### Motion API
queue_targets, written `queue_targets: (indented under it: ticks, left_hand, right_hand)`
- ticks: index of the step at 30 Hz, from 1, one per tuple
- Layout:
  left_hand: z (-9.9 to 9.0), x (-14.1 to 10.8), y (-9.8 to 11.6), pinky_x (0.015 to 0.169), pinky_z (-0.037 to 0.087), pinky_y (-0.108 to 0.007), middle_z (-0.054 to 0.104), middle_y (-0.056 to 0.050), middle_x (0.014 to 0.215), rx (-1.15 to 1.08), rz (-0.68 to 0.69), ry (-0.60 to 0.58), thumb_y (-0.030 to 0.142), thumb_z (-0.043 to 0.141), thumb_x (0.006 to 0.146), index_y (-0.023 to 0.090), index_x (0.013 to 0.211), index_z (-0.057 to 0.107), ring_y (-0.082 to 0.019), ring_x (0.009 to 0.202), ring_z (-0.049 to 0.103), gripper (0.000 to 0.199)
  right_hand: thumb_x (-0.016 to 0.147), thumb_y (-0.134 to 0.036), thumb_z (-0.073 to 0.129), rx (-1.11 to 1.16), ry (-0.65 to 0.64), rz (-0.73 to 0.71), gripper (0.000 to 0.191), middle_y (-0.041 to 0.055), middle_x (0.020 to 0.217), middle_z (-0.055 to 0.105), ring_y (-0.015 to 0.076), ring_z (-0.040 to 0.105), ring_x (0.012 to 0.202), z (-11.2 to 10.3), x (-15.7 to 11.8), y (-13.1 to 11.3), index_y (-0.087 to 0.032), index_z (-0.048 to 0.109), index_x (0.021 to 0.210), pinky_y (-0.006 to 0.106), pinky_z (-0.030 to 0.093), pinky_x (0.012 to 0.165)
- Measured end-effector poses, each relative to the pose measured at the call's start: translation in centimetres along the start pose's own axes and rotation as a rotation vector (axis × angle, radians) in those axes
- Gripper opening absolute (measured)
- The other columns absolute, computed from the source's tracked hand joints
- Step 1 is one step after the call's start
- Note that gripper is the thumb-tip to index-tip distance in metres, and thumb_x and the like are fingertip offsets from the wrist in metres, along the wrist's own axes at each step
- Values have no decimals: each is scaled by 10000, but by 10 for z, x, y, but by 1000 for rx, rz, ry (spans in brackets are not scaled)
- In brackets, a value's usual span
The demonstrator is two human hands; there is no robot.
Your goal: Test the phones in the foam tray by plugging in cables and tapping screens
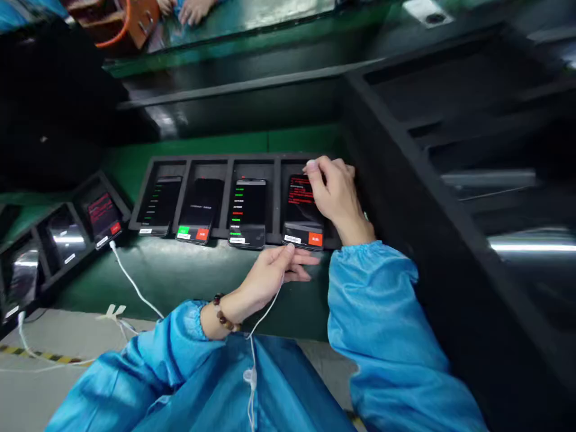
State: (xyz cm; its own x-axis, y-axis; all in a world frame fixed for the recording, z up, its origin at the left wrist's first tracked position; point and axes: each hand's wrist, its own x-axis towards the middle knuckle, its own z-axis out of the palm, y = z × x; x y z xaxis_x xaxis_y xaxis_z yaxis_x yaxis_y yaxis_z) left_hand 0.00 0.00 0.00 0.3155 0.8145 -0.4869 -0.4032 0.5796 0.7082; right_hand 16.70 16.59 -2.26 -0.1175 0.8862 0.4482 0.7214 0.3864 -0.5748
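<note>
A black smartphone (302, 207) with red text and a red box on its screen lies in the rightmost slot of a dark tray (227, 157). My right hand (333, 189) is closed over its upper right corner, fingers curled at the top edge; the fingertips are partly hidden. Just below the phone's lower edge, my left hand (274, 270) pinches a thin white cable (269, 309) between thumb and fingers. The plug is hidden by the fingers, so I cannot tell whether it touches the phone. Beside this phone lies another smartphone (247, 213) with green and red lines.
Further left in the tray lie a phone with green and red boxes (200, 210) and a dimmer phone (161, 204). A second tray (58, 264) holds several phones, one (104, 219) with a white cable plugged in. Dark racks (400, 150) stand right. Another person's hands (195, 11) show across.
</note>
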Motion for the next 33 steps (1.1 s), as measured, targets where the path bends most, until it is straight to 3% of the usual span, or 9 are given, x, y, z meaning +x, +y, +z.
queue_targets:
  ticks: [4, 9, 12, 14, 17, 21, 24, 30, 33]
  left_hand:
    - [-3, 2, 2, 867, 627, -333, 845, -177, 1077, 2, -28, -24, 838, 954, 722, 101, 1051, 820, -188, 809, 728, 818]
    - [-7, 3, 3, 894, 615, -362, 832, -196, 1119, 128, -23, -69, 901, 810, 829, 98, 1126, 784, -210, 836, 745, 856]
    - [-15, -14, 18, 848, 596, -362, 838, -162, 1089, 492, 36, -150, 808, 671, 1007, 132, 1133, 776, -238, 846, 768, 696]
    - [-26, -34, 33, 878, 585, -367, 844, -109, 1076, 843, 202, -153, 617, 646, 1109, 172, 1177, 788, -256, 923, 789, 472]
    - [-54, -64, 59, 950, 570, -375, 838, -57, 1098, 1208, 626, -8, 376, 670, 1138, 214, 1193, 786, -244, 1010, 781, 207]
    - [-103, -87, 84, 980, 545, -411, 812, -57, 1106, 1481, 971, 471, 277, 686, 1120, 220, 1186, 742, -252, 1045, 737, 104]
    - [-132, -93, 91, 1052, 492, -491, 797, -86, 1161, 1644, 978, 747, 373, 739, 1089, 217, 1259, 726, -315, 1119, 707, 231]
    - [-153, -100, 89, 1242, 362, -541, 802, -74, 1258, 1712, 934, 738, 494, 708, 1097, 239, 1339, 663, -323, 1183, 718, 355]
    - [-164, -106, 97, 1262, 360, -544, 780, -100, 1330, 1695, 937, 832, 537, 706, 1074, 231, 1378, 660, -337, 1240, 703, 434]
  right_hand:
    - [1156, -777, 171, 9, 13, 10, 704, 123, 986, 730, 358, 665, 1003, 3, -1, 6, -264, 619, 975, 537, 447, 1011]
    - [1175, -727, 244, 33, 24, 13, 618, 113, 1030, 762, 370, 682, 1055, 4, -3, 8, -279, 636, 1006, 558, 447, 1066]
    - [1187, -680, 241, 37, 1, -1, 582, 101, 1053, 802, 367, 697, 1055, 3, -2, 8, -287, 649, 1052, 567, 450, 1070]
    - [1195, -634, 244, 34, -8, 1, 548, 100, 1070, 816, 367, 704, 1064, 3, -2, 8, -291, 660, 1098, 569, 453, 1066]
    - [1202, -592, 257, 31, -10, 9, 515, 105, 1109, 817, 369, 708, 1097, 4, -3, 8, -299, 677, 1151, 574, 451, 1074]
    - [1204, -575, 262, 34, -23, 13, 508, 109, 1162, 815, 373, 711, 1114, 2, -4, 7, -301, 688, 1173, 586, 450, 1078]
    - [1199, -548, 277, 26, -32, 14, 485, 113, 1143, 816, 376, 712, 1104, 0, -4, 7, -295, 690, 1167, 591, 455, 1076]
    - [1168, -479, 302, 17, -40, 37, 442, 128, 1156, 834, 360, 716, 1103, -4, -2, 1, -275, 690, 1112, 555, 455, 1082]
    - [1130, -456, 325, 5, -40, 52, 418, 145, 1130, 845, 361, 716, 1089, -3, -2, 0, -261, 692, 1091, 544, 450, 1072]
